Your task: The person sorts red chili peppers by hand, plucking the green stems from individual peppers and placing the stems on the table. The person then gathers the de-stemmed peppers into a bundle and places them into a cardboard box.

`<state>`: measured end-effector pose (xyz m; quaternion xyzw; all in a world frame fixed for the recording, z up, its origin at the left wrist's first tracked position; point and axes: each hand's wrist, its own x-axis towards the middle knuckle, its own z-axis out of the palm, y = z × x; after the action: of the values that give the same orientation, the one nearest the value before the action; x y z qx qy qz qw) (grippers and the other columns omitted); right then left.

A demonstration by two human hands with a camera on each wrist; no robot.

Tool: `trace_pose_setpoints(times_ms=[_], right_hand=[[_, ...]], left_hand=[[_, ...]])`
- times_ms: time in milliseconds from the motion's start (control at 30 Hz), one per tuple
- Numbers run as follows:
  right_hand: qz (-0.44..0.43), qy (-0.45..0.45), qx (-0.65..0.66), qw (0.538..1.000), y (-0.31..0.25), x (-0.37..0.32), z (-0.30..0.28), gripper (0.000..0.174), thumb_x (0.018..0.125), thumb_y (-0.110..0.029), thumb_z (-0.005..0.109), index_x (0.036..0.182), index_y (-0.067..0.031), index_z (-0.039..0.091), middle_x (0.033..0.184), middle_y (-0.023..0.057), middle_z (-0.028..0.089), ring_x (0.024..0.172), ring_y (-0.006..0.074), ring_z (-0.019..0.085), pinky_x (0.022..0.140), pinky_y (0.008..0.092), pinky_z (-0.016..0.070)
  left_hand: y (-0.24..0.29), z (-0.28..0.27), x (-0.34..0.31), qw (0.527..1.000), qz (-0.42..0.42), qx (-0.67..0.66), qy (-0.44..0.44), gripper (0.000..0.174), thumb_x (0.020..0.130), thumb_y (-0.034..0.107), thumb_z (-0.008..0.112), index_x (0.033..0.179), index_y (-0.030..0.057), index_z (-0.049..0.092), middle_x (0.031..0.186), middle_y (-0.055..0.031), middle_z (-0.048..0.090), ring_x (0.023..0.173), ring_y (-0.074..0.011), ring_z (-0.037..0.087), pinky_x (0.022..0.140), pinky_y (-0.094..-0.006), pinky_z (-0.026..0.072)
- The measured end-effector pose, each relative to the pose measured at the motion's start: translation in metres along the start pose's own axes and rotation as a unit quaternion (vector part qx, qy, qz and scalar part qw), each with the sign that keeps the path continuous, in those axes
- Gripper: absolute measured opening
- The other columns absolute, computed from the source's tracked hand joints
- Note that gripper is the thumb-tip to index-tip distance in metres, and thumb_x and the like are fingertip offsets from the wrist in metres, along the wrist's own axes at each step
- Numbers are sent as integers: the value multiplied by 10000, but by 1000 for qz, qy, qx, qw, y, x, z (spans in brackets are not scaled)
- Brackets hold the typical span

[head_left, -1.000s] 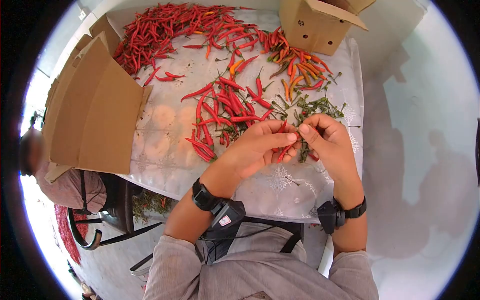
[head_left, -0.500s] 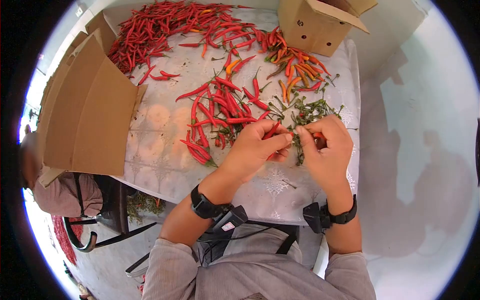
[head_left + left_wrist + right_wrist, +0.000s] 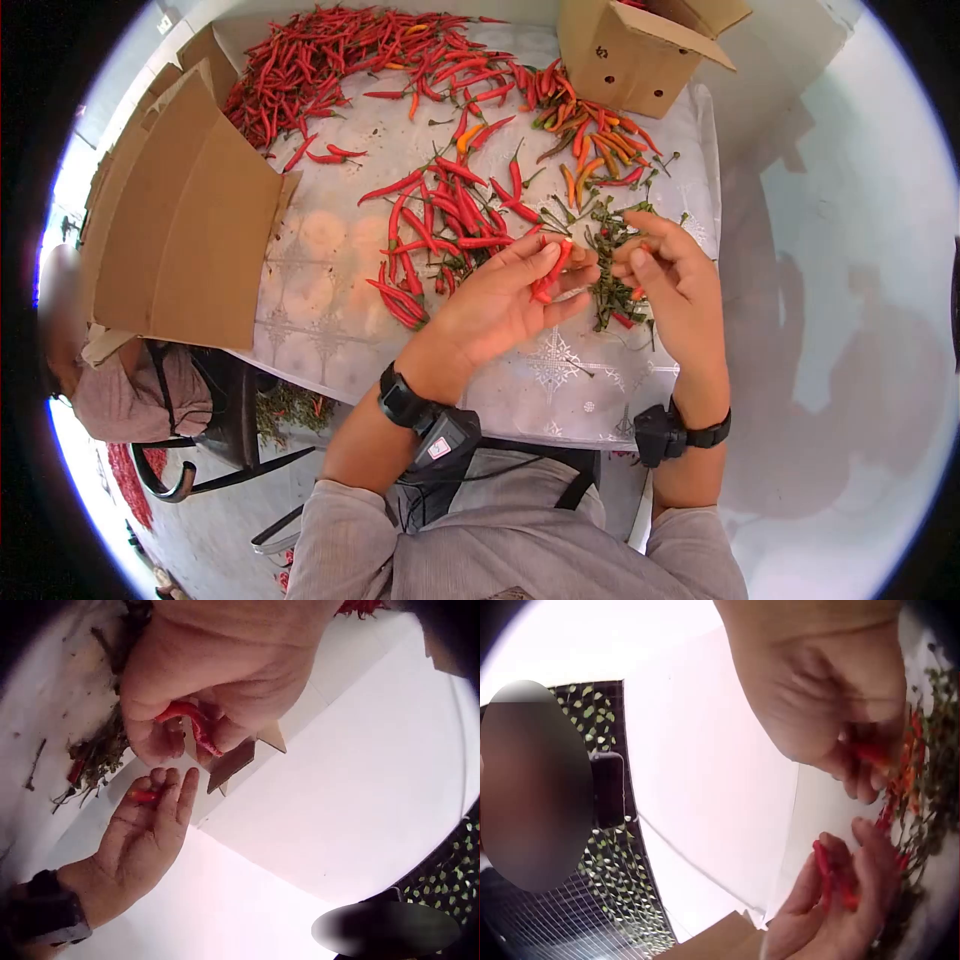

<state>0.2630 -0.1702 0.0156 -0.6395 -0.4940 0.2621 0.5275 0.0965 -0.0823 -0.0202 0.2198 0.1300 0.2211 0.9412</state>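
My left hand (image 3: pixel 490 310) holds red chili peppers (image 3: pixel 553 272) between thumb and fingers, over the front of the table. In the right wrist view, slim red chilies (image 3: pixel 824 871) lie along its curled fingers. Just to the right, my right hand (image 3: pixel 680 290) holds another red chili (image 3: pixel 871 754), mostly hidden by the fingers; its red end (image 3: pixel 638 293) peeks out below the thumb in the head view. The two hands are close but apart. Green stems (image 3: pixel 612 245) lie in a heap behind and between them. Left of the stems is a small pile of red chilies (image 3: pixel 455 205).
A large heap of red chilies (image 3: pixel 330 60) covers the back left of the table (image 3: pixel 330 350). Orange and green-tinged chilies (image 3: pixel 600 150) lie at the back right before a cardboard box (image 3: pixel 630 70). Another open carton (image 3: pixel 190 220) stands left. A person (image 3: pixel 140 390) sits beyond it.
The hands came together at a chili, then drew apart. My left hand has turned more palm-up, showing the chilies in it; my right hand has shifted a little right.
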Motion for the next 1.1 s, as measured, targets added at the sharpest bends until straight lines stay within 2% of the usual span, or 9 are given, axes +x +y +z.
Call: trace_pose_setpoints(times_ms=[33,133,233,467,633,667,800,867,1100], right_hand=[[29,-50,148,987,-5,-1,2,229,879,-97,502,1086,2,512,905,82,618,823,130,588,692,270,468],[47,-77,202,975,-8,-1,6,212,900,-95,473,1079,16,494,922,74,620,845,115,587,692,244,472],[24,-33,170,985,-4,-1,21,210,911,-123,457,1087,-13,486,921,75,619,843,114,588,690,240,471],[-69,-5,27,997,-4,-1,34,173,902,-164,479,1007,-39,539,882,72,594,786,125,570,673,260,452],[-130,135,4,982,7,4,27,140,864,-134,537,953,-31,568,815,52,564,741,116,538,672,236,424],[-105,156,47,981,5,2,29,135,808,-144,616,878,-33,586,809,41,558,710,110,523,642,241,416],[-92,98,-49,990,-9,-9,31,170,720,-142,691,815,-42,592,777,41,555,687,136,525,619,266,416],[-182,-9,-138,973,-8,-7,38,222,635,-141,732,782,-50,594,734,52,554,665,198,535,606,308,427],[-234,-15,-199,952,-2,-6,50,183,662,-102,688,802,-49,584,728,80,554,667,276,537,620,367,440]], left_hand=[[-1,0,0,1000,0,-1,1,177,912,189,462,1003,66,552,1050,-83,575,1034,-212,536,855,-359,468],[-3,-1,1,997,5,-70,-25,241,934,258,402,1018,85,548,1094,-71,565,1120,-230,475,950,-420,385],[-5,5,1,989,-39,-128,-55,284,944,298,353,1046,109,539,1105,-55,563,1150,-234,447,986,-456,328],[-11,9,3,984,-52,-165,-33,254,933,268,408,1120,115,487,1119,-39,544,1080,-203,492,934,-410,390],[-6,10,3,989,-24,-142,-10,235,937,244,402,1106,108,494,1183,-47,513,1109,-194,481,935,-396,399],[-6,8,2,991,-16,-129,-14,274,943,263,368,1117,99,500,1248,-57,461,1150,-212,451,962,-406,378],[-6,7,2,995,35,-98,-5,344,947,309,331,1157,91,493,1336,-54,386,1223,-236,380,1015,-424,319],[-7,3,2,993,51,-104,-31,354,946,318,327,1170,95,486,1348,-50,373,1239,-238,354,1026,-430,297],[-3,4,-1,989,107,-80,-63,339,949,312,309,1150,110,492,1358,-61,357,1250,-238,328,1034,-424,270]])
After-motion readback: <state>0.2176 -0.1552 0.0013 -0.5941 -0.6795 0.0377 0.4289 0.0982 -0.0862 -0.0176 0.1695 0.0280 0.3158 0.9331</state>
